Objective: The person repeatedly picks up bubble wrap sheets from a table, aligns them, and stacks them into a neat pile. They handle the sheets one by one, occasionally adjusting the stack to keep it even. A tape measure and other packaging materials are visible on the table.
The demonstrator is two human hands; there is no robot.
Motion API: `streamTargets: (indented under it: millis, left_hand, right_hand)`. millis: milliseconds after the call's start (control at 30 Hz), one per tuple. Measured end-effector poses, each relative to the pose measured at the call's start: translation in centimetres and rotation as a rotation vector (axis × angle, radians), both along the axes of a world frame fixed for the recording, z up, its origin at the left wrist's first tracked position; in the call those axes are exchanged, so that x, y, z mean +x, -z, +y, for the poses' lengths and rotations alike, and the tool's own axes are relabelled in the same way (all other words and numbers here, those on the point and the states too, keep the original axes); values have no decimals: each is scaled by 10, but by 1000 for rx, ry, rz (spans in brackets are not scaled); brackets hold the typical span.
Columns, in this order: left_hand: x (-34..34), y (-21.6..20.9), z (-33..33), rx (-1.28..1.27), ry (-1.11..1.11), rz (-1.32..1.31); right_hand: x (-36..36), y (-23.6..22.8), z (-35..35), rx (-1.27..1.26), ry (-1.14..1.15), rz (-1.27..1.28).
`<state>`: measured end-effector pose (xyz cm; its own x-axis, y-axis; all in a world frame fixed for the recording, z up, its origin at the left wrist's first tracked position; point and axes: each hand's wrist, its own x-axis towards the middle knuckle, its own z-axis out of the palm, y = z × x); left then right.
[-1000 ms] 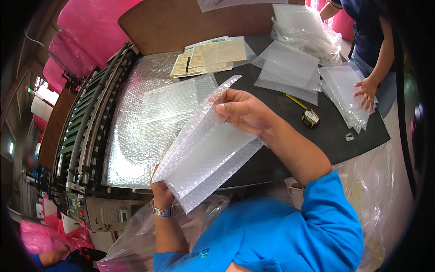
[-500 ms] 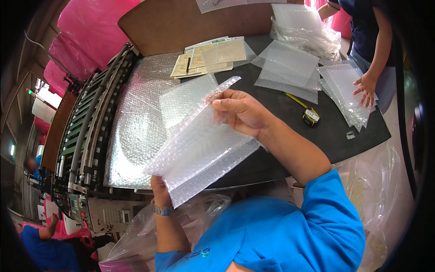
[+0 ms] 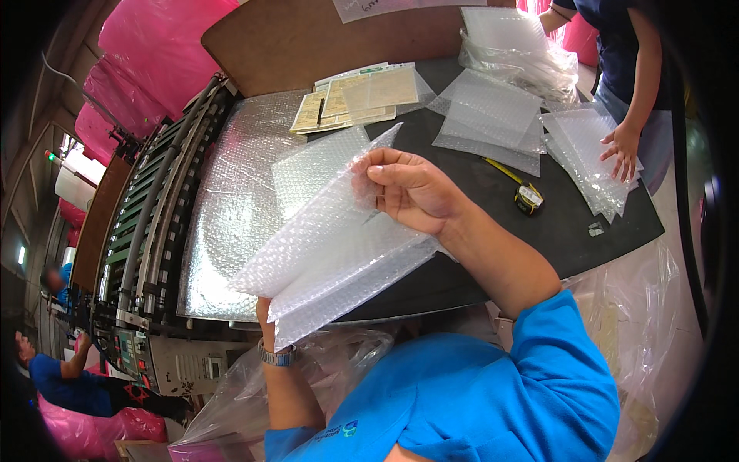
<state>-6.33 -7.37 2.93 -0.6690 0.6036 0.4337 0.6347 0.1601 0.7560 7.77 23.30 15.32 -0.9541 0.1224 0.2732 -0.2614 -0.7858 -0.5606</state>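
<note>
A translucent bubble-wrap bag point(image 3: 308, 239), its layers spread apart along the lower edge, is held slantwise in front of me. My right hand point(image 3: 408, 189) pinches its upper right edge between thumb and fingers. Behind the bag's lower left corner is my left hand point(image 3: 264, 310), above a metal wristwatch point(image 3: 277, 355); the bag hides its fingers. Just beyond the bag, another bubble-wrap bag point(image 3: 319, 165) lies on a large sheet of bubble wrap point(image 3: 231, 192) on the table.
A yellow tape measure point(image 3: 529, 198), papers with a pen point(image 3: 320, 112) and stacked bubble-wrap bags point(image 3: 493, 115) lie on the dark table point(image 3: 477, 269). At right, a co-worker's hand point(image 3: 620, 150) rests on more bags. A roller machine point(image 3: 150, 223) stands left; another person point(image 3: 73, 385) is lower left.
The bag's lower left end has shifted left and its layers have parted more. My right hand has turned slightly. At lower left, the other person has moved more upright.
</note>
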Motion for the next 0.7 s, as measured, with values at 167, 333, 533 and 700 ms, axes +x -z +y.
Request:
streamTargets:
  millis: [167,333,533,700]
  left_hand:
    - [-11,13,-7,-102,-29,111]
    - [-13,18,-5,-95,-39,112]
    - [-11,19,-7,-127,-61,206]
    - [0,4,3,-140,-187,455]
  right_hand:
    - [0,0,0,0,-9,19]
    - [-1,1,-2,-34,-6,16]
    - [-1,1,-3,-11,7,9]
    - [4,-15,-3,236,259,-14]
